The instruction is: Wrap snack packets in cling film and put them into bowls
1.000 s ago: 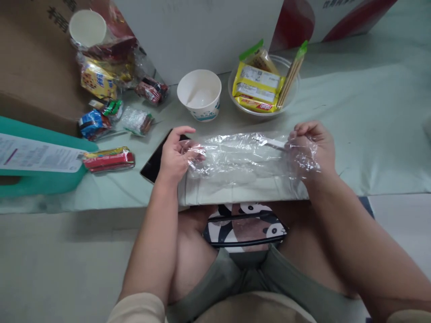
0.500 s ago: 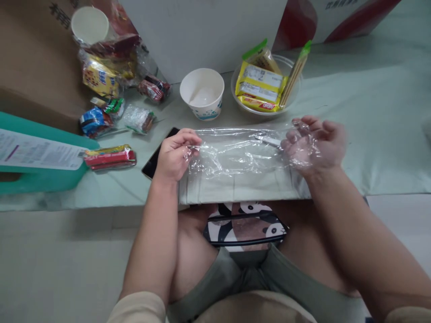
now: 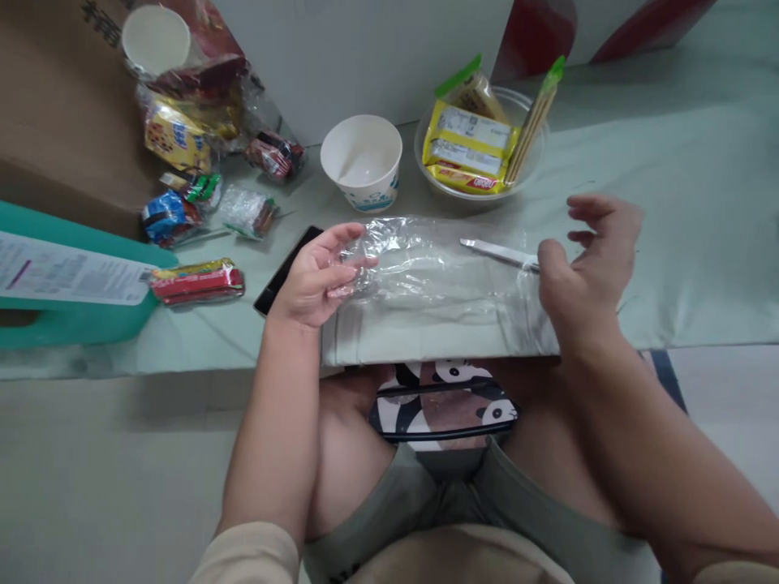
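Note:
A crinkled clear plastic bag [image 3: 426,264] stretches low over the table in front of me. My left hand [image 3: 316,280] has its left end between thumb and fingers. At the other side my right hand [image 3: 590,272] is free of the plastic, fingers apart and curved. Close by its thumb lies a slim silver tool [image 3: 496,252], narrow and blade-like, its near end hidden behind the hand. A dark phone [image 3: 286,272] rests partly behind my left hand.
Behind the bag stand a white paper cup [image 3: 362,162] and a clear bowl [image 3: 539,150] of yellow snack packs. Several wrapped snacks [image 3: 249,212] lie to the left, beside a green container [image 3: 79,324]. Large boxes [image 3: 377,57] line the back. The table's front edge runs above my lap.
My right hand has let go of the plastic bag and opened, moving slightly right. The bag's right side has dropped, so the silver tool shows more clearly. My left hand keeps its end.

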Demonstrator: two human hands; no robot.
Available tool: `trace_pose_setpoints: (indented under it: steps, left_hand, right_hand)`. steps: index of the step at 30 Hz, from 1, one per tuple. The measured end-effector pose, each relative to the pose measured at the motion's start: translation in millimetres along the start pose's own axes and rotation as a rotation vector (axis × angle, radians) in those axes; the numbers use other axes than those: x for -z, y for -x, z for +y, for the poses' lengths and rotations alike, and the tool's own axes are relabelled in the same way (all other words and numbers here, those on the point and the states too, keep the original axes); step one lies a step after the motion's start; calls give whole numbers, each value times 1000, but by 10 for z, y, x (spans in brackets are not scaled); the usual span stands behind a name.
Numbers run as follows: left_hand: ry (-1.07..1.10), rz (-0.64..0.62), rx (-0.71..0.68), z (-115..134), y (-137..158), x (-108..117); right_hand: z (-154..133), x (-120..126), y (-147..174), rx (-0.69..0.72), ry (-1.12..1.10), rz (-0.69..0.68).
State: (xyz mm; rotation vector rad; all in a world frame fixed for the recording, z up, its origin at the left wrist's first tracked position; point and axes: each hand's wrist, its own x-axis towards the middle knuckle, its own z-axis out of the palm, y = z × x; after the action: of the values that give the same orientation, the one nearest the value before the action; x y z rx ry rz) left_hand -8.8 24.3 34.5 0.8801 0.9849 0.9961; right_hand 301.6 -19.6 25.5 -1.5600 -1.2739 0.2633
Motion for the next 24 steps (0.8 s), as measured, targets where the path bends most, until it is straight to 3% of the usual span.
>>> trace_pose_setpoints:
  steps: [3,7,11,14,18,20,22,24]
  left_hand:
    - [10,-120,26,16,29,30]
    - [-43,-258,2,18,105,21]
    - [-137,-287,3,32,155,-8]
    - [-164,-87,-79,11,70,14]
    - [-56,426,-325,-9,-123,54]
    - [89,573,-379,-2,-158,14]
    - [220,552,-341,-8,-128,-90]
    - [256,420,-246,-48,-56,-238]
  right_hand:
    - [-232,-34,86,234,-33,-126]
    - [-434,-193,84,425,-116,-488]
    - [-589,-273,-24,291,-122,-951]
    - [-627,-268,-63,95,-105,-1236]
    - [-503,-314,-14,-216,-265,-1168]
    - [-413,-374,31,-320,-396,-1068]
    - [-340,-438,73,-390,-509,-950]
    - [-294,-492,109,-460,-584,-853]
